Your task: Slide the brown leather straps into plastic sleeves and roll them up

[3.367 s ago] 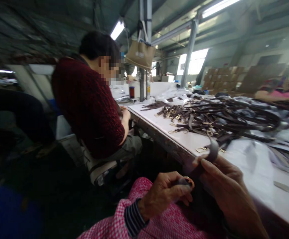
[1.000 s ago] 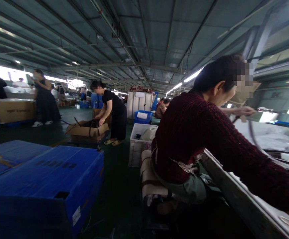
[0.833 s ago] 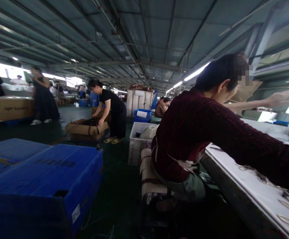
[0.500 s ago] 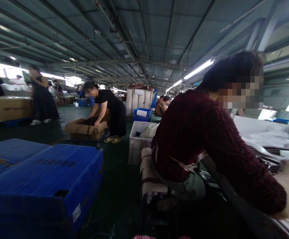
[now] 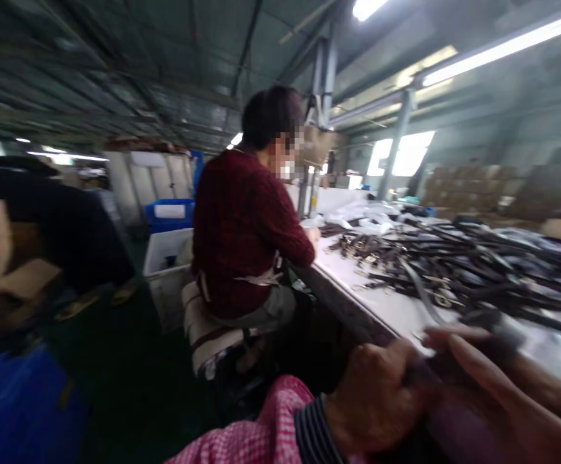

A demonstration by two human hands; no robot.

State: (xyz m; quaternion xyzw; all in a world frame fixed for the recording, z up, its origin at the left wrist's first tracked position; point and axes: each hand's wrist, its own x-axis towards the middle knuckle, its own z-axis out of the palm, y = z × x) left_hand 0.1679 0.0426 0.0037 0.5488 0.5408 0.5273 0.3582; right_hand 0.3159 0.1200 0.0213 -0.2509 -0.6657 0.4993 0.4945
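- Both hands are back in view now, near the table (image 5: 387, 306), so I think the person is minding the handwork again.
- The left hand (image 5: 377, 393) is curled up; I can't tell what's inside.
- The right hand (image 5: 512, 380) seems to pinch a dark strap (image 5: 488, 319), but it's blurry.
- More straps (image 5: 483, 258) lie heaped on the table.

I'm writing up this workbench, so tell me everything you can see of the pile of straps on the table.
The pile of straps sprawls over the white table: long, dark brown to blackish bands, leather-like, overlapping loosely. Gold-coloured metal-looking fittings show along its left and near side. Crumpled whitish film lies by its far left. A greyer strap curves from it down toward the right hand; blur hides finer detail.
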